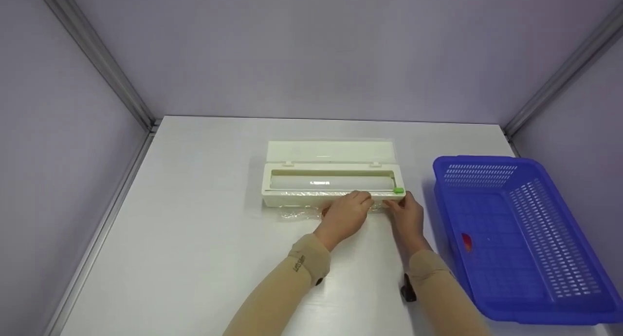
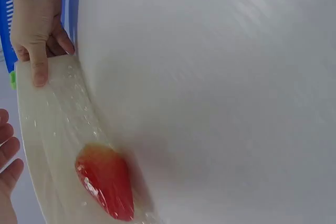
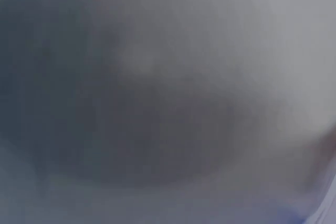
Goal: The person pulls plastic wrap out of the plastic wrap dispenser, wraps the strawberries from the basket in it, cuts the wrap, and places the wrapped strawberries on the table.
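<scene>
A white cling film dispenser lies on the table with its lid tipped back and a film roll inside. Clear film hangs down its front. Against that front sits a red, fruit-like piece with a yellowish end, covered by film; its kind is unclear. My left hand is at the dispenser's front upper edge, its fingers loosely bent. At the right end, near the green slider, my right hand grips the dispenser, thumb on the film-covered front. The right wrist view is too blurred to read.
A blue plastic basket stands to the right of the dispenser, close to my right arm. Something small and red shows at its left wall. Pale panels enclose the white table at the back and sides.
</scene>
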A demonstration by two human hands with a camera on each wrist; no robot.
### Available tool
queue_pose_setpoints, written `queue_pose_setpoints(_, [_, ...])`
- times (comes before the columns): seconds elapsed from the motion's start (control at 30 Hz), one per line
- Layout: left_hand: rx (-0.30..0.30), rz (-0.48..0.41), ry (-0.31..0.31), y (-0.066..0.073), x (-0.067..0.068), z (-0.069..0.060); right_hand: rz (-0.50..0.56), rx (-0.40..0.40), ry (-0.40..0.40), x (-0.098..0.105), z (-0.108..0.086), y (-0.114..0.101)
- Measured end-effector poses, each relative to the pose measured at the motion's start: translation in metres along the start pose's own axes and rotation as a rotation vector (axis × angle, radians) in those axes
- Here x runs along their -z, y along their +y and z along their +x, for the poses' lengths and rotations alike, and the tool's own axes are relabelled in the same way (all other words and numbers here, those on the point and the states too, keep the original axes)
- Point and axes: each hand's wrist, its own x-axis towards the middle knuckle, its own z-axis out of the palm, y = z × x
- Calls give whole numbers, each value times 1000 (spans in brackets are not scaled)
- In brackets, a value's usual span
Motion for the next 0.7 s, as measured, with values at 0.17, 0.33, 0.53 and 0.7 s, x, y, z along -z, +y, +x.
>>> queue_pose_setpoints(0.17, [15,-117,-142,15,-6,19,2,28,28,-1,0,2])
queue_pose_setpoints(0.33, [17,-171,-231,18,-7,38,43,10,40,-2,0,-1])
queue_pose_setpoints(0.53, [-36,-120,-240,21,-11,50,37,30,63,-5,0,0])
queue_pose_setpoints(0.7, [-43,-16,-222,30,-11,56,-7,44,85,-4,-3,3])
